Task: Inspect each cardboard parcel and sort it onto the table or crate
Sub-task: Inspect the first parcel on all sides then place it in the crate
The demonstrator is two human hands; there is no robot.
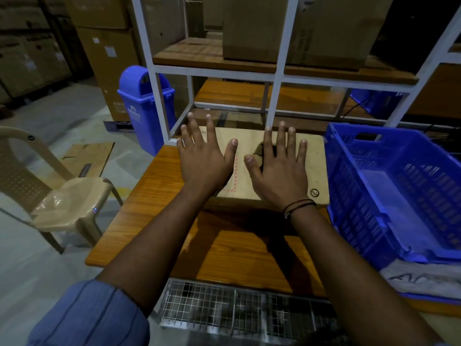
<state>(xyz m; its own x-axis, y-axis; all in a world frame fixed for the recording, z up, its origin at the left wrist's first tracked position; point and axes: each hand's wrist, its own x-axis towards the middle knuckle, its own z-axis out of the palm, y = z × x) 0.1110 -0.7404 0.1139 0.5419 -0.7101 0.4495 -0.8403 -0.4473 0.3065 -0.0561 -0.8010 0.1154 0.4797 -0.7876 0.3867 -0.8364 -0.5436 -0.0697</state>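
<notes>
A flat brown cardboard parcel (314, 168) lies on the wooden table (154, 196), just left of a blue plastic crate (389, 186). The parcel bears a red dashed outline and a small round mark near its front right corner. My left hand (203, 158) hovers over the parcel's left part with its fingers spread wide. My right hand (280, 168) is spread over the parcel's middle, with a dark cord around its wrist. Neither hand grips anything; whether the palms touch the parcel I cannot tell. The crate looks empty inside.
A white metal shelf frame (277, 76) stands at the back of the table, holding large cardboard boxes (249, 28). A blue dustbin (144, 106) and a beige plastic chair (67, 201) stand to the left. A wire-mesh rack (224, 308) lies below the table's front edge.
</notes>
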